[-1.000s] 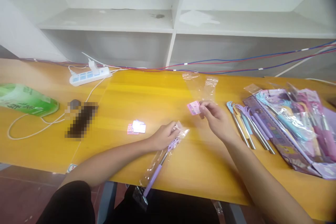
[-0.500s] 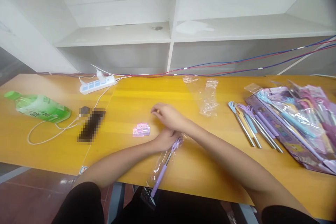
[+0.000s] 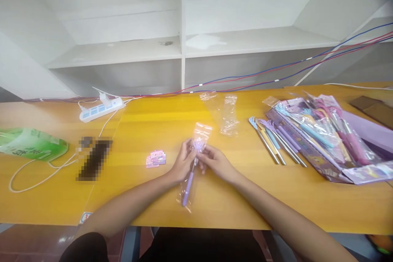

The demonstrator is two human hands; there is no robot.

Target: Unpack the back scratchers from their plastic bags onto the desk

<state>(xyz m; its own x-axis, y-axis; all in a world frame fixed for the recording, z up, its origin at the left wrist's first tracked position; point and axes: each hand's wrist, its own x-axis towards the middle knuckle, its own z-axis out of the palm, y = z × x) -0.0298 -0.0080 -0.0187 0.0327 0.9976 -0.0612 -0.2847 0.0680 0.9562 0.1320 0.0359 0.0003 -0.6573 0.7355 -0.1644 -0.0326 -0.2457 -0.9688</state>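
Note:
A purple back scratcher (image 3: 188,188) with a metal shaft lies inside a clear plastic bag (image 3: 204,130); its head points away from me. Around the left side of the bag, just below the scratcher's head, my left hand (image 3: 183,163) is closed. My right hand (image 3: 215,163) pinches the right side of the bag at the same height. Part of the shaft is hidden by my fingers. To the left of my hands lies a small pile of pink and purple cards (image 3: 156,158).
Several loose back scratchers (image 3: 272,139) lie to the right, beside a purple box (image 3: 325,170) heaped with bagged ones. Clear bags (image 3: 229,116) lie farther back. At the left are a power strip (image 3: 102,109), a green bottle (image 3: 37,144) and a white cable (image 3: 18,190).
My right hand has come back from across my left forearm to the bag. The bagged scratcher has moved up and away from the table's front edge. The view has shifted right.

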